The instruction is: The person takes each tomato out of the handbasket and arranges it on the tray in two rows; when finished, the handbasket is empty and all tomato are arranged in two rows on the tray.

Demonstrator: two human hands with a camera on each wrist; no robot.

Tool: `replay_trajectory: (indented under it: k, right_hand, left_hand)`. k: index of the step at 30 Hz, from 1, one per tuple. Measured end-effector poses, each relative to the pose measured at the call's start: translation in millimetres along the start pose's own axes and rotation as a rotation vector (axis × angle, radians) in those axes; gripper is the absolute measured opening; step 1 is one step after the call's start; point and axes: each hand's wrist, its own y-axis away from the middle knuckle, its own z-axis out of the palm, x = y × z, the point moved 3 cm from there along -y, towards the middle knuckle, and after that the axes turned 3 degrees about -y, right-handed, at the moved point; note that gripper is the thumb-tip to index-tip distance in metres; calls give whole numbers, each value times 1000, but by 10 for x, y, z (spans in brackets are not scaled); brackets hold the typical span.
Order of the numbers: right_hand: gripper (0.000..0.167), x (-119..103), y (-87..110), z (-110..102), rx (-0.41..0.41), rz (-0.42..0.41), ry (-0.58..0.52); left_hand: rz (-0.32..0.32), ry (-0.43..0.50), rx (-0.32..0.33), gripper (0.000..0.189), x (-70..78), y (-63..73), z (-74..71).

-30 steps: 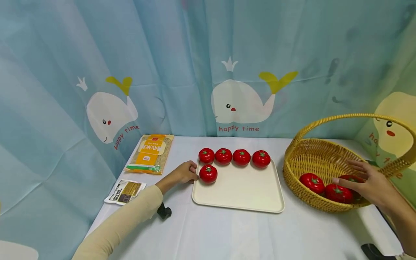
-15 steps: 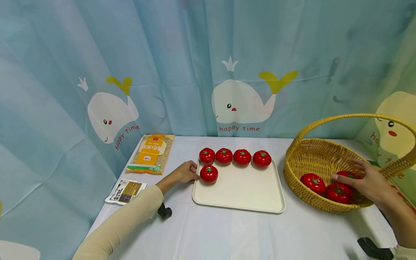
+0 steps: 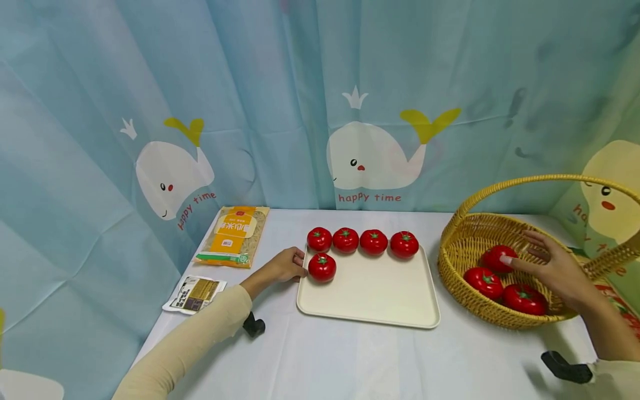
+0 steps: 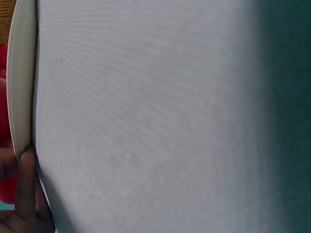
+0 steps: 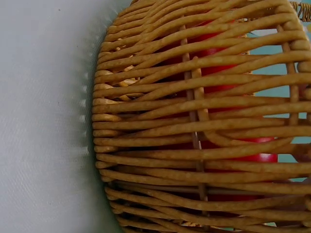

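Note:
My left hand [image 3: 287,265] holds the left edge of the cream tray [image 3: 370,300]; in the left wrist view, fingers [image 4: 26,179] lie against the outside of its rim. A red tomato [image 3: 322,267] sits on the tray close to that hand, behind it a row of several more, one of them a tomato [image 3: 373,242]. Inside the wicker basket [image 3: 450,278], my right hand [image 3: 555,269] has its fingers spread, the thumb tip overlapping a tomato [image 3: 497,258]. Two further tomatoes lie below it, a left one [image 3: 483,281] and a right one [image 3: 525,299]. The basket wall mostly hides this hand in the right wrist view.
A tall handle [image 3: 530,179] arches over the basket. Left of the tray lie a yellow grain packet [image 3: 232,236] and a small white pouch [image 3: 195,294]. A blue curtain [image 3: 280,111] hangs behind the white-covered table [image 3: 350,361].
My right hand has shifted left and slightly back within the basket. The tomato under it has moved left, behind the other two. My left hand stays at the tray edge.

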Motion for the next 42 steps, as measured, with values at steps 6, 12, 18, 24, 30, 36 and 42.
replay_trajectory:
  k: [6, 12, 18, 24, 30, 36, 42]
  right_hand:
    - [88, -27, -46, -18, -9, 11, 8]
    - [89, -38, -115, -67, -43, 11, 60]
    - [82, -111, -186, -130, -34, -73, 96]
    - [73, -246, -261, -177, -43, -118, 107]
    - [66, -340, -360, -214, -107, -131, 112]
    - [61, -420, -482, -216, -178, -153, 128]
    - [59, -496, -591, -177, -257, -124, 184]
  left_hand:
    - [3, 2, 3, 42, -2, 3, -5]
    - [4, 15, 5, 42, -17, -7, -15]
    - [5, 14, 5, 42, -35, -17, -23]
    - [5, 22, 0, 42, -33, -1, -28]
    - [15, 10, -2, 42, -35, -11, -18]
    - [10, 6, -3, 42, -47, -23, -10]
    - [15, 14, -6, 42, -30, -24, -1]
